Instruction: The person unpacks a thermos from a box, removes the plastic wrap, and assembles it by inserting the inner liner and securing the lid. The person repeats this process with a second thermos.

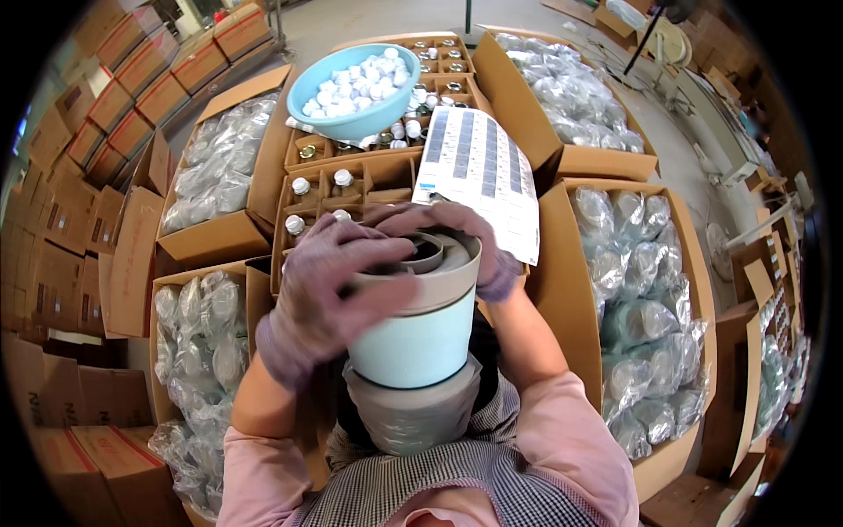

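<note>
In front of my chest stands a light blue cylindrical container (pixel 413 341) with a wide grey rim and a grey ring-shaped piece (pixel 428 255) inside its top. Its lower part, wrapped in clear plastic, looks grey. Both of my hands wear purple-grey gloves. My left hand (pixel 338 281) is at the container's left side; its fingers reach over the rim and its lower fingers are smeared by motion. My right hand (pixel 452 227) curls over the far right of the rim. Whatever lies under its fingertips is hidden.
Beyond my hands, a divided carton (pixel 378 198) holds white-capped bottles, partly under a printed sheet (pixel 483 176). A blue basin (pixel 351 132) of white caps rests farther back. Open cartons of plastic-wrapped items (pixel 645 325) flank me on both sides. Stacked boxes (pixel 66 215) stand far left.
</note>
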Demonstrator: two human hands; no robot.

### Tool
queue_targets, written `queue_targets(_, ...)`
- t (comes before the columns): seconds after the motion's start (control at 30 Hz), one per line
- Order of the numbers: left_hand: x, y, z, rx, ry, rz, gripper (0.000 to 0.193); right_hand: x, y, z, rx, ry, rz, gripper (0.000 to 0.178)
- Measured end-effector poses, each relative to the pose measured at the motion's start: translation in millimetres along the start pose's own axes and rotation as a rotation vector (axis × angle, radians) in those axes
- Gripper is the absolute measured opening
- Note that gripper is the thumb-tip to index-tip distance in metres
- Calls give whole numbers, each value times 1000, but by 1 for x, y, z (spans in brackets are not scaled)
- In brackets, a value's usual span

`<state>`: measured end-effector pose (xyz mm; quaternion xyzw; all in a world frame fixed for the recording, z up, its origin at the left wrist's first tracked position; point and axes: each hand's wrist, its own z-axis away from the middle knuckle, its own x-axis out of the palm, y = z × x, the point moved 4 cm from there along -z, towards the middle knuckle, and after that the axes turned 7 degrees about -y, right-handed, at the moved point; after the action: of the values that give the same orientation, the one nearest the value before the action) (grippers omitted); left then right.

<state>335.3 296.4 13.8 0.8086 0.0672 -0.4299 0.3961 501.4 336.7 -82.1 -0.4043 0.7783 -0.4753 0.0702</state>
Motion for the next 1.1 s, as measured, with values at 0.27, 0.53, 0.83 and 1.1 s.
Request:
queue_targets(0.27,7,32,13,-63,153,-124,32,8,-13,3,-54,-69,173,37)
queue_targets(0.53,2,-42,24,47,54,382,41,17,-17,0,-20,-48,420,40)
queue_targets(0.83,13,-42,21,124,28,377,51,27,-38,2,-52,-10,645,42)
queue_targets(1.1,5,-29,26,120,202,322,25,19,-20,-2,128,22,225,55)
